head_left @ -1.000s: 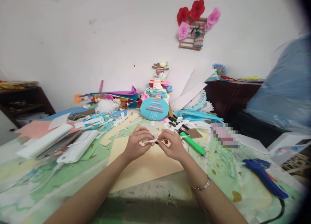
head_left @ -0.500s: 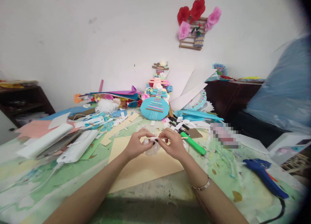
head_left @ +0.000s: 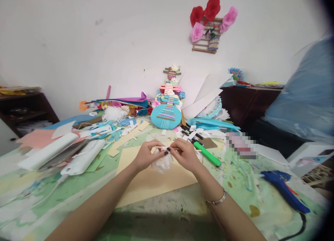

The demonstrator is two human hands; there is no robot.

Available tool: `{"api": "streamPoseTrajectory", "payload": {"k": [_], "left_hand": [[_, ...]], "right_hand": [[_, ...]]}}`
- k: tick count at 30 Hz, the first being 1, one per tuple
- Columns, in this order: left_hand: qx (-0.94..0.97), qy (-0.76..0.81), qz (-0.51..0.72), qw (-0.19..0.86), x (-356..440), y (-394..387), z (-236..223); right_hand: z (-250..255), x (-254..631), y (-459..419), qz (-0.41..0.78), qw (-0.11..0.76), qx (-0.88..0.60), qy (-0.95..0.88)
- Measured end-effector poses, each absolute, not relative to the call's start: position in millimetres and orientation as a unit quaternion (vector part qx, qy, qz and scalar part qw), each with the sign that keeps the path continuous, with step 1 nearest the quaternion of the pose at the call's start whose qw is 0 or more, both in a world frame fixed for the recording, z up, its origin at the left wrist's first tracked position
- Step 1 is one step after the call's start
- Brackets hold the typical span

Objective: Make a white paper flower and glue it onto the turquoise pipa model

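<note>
My left hand [head_left: 146, 156] and my right hand [head_left: 187, 155] meet over the middle of the table, fingers closed in a pinch. Between them runs a thin wooden stick [head_left: 199, 150], its right end poking out past my right hand. A thin, crumpled white piece [head_left: 162, 164], sheer like gauze or tissue paper, is gathered at the stick and hangs below the fingertips. My left fingers pinch it against the stick, while the right ones grip the stick alongside. Under both hands lies a cream paper sheet [head_left: 156, 187].
A green utility knife [head_left: 208, 154] lies right of my hands, with a blue glue gun [head_left: 283, 188] farther right. A blue paper lute [head_left: 166, 116] stands at the back. White power strips [head_left: 83, 157] and paper scraps [head_left: 95, 131] cover the left side.
The white piece hangs lower and fuller beneath the stick than before. My fingertips have shifted slightly, with both thumbs now closer together; the arms stay about where they were.
</note>
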State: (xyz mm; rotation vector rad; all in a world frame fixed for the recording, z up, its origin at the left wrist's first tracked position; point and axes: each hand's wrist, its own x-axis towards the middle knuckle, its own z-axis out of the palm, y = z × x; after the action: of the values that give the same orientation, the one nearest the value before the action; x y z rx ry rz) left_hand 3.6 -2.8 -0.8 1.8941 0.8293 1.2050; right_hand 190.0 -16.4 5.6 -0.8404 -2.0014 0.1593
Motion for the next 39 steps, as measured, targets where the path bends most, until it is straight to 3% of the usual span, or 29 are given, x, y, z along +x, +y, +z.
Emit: {"api": "streamPoseTrajectory", "payload": {"k": [23,39], "left_hand": [[0.719,0.33,0.476,0.383,8.7,-6.4,1.6],[0.735,0.31,0.459,0.39,7.0,-1.8,-3.7]], "right_hand": [[5.8,192.1,-16.4,0.076,0.401,-0.356,-0.841],[4.0,188.1,-15.8,0.071,0.428,-0.381,-0.816]]}}
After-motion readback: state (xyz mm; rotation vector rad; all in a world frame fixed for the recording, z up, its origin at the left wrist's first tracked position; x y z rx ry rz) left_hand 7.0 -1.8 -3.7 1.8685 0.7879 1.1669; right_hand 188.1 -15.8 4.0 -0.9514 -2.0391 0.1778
